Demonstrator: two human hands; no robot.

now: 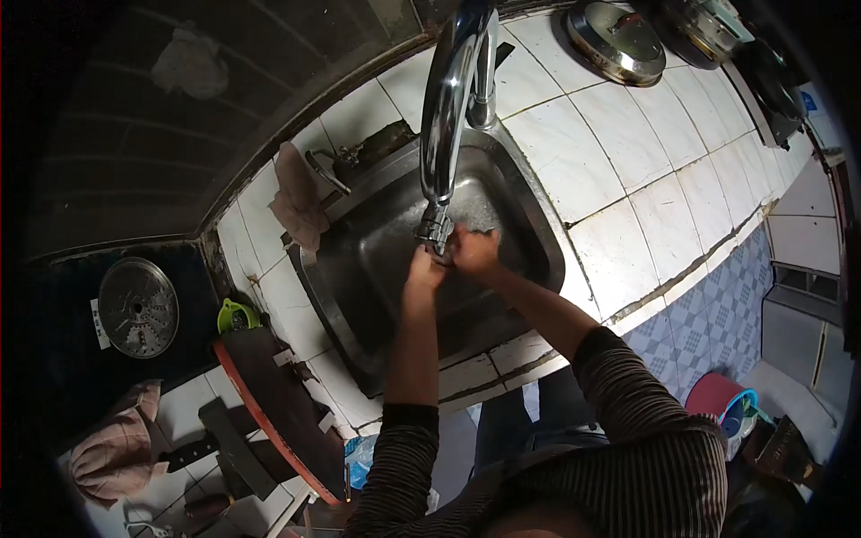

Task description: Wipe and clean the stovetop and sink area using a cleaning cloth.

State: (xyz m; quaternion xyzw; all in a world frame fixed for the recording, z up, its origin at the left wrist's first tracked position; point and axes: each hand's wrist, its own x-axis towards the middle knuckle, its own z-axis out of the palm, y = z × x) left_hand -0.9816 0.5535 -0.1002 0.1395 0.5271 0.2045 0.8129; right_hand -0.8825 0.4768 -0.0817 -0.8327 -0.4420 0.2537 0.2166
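Both of my hands are together under the spout of a chrome faucet [444,121], above a stainless steel sink [377,269]. My left hand [426,267] is just below the spout's tip, its fingers partly covered by the nozzle [436,225]. To the right of it, my right hand [476,251] has its fingers bent and hidden from view. A small dark patch shows between the hands, but whether they grip something cannot be made out. Behind my right hand, bright splashing water [476,202] shows in the basin.
A cloth [299,202] and a small tap [329,171] sit along the sink's left rim. A lidded pan [615,44] stands on the tiled counter [578,155]. At lower left are a round red-edged board [269,424], a knife [188,454] and a green holder [235,315].
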